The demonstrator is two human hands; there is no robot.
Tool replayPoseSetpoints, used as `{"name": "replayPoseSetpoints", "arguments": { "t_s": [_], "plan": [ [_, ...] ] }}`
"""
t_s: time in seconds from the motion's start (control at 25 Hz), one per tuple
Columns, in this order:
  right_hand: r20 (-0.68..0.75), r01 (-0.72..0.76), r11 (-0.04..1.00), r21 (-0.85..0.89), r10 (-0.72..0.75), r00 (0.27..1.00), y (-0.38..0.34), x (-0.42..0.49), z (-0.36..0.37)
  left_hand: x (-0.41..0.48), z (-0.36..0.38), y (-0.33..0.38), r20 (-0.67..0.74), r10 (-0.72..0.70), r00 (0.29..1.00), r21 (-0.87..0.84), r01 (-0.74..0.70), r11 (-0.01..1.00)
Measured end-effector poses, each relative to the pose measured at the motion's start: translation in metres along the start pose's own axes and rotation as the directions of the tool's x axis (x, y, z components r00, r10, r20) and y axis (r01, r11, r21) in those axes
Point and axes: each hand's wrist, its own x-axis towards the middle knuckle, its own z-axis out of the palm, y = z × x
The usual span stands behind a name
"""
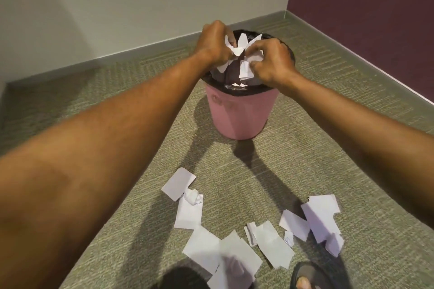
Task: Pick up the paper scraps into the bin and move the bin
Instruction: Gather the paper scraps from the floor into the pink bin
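Nearest the camera, a dark sandal (307, 275) shows at the bottom edge, and just beyond it loose paper scraps (237, 251) lie scattered on the green carpet (328, 148) — flat white rectangles overlapping one another, plus one crumpled ball (193, 196) resting on a sheet at the left of the spread. Farther on, well apart from that litter, the pink bin (237, 115) stands upright on the carpet, a black liner (237, 88) folded over its rim; a few white pieces show inside, low in the dark bag. Above its mouth both bare arms reach forward: the left hand (215, 42) and the right hand (270, 62) are each clenched on a shared bunch of held scraps (244, 65), pieces sticking out between the fingers. Behind the bin a grey skirting (141, 51) meets the pale wall.
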Motion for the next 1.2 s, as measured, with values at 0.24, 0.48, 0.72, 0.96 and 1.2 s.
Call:
{"name": "replayPoseSetpoints", "arguments": {
  "t_s": [0.24,0.48,0.72,0.96,1.2],
  "plan": [
    [0.045,-0.055,0.993,0.1,0.05,0.998,0.016,0.02,0.012,0.01,0.019,0.001,0.255,0.014,0.967,0.092,-0.039,0.995],
    [-0.05,0.098,0.983,0.159,-0.091,0.995,0.018,-0.013,0.004,-0.034,0.015,-0.035,-0.171,-0.133,0.976,-0.164,0.105,0.981],
    [0.768,0.189,0.981,0.04,-0.151,0.622,0.073,-0.139,0.059,-0.186,0.065,-0.103,0.173,-0.147,0.974,-0.102,0.166,0.981],
    [0.988,0.546,0.834,-0.086,0.001,0.155,0.145,-0.225,0.088,-0.31,0.125,-0.109,0.784,0.097,0.613,0.128,-0.312,0.941],
    [0.983,0.832,0.555,-0.014,-0.145,0.113,0.155,-0.268,0.096,-0.371,0.159,-0.083,0.84,0.071,0.538,0.291,-0.557,0.778]
  ]
}}
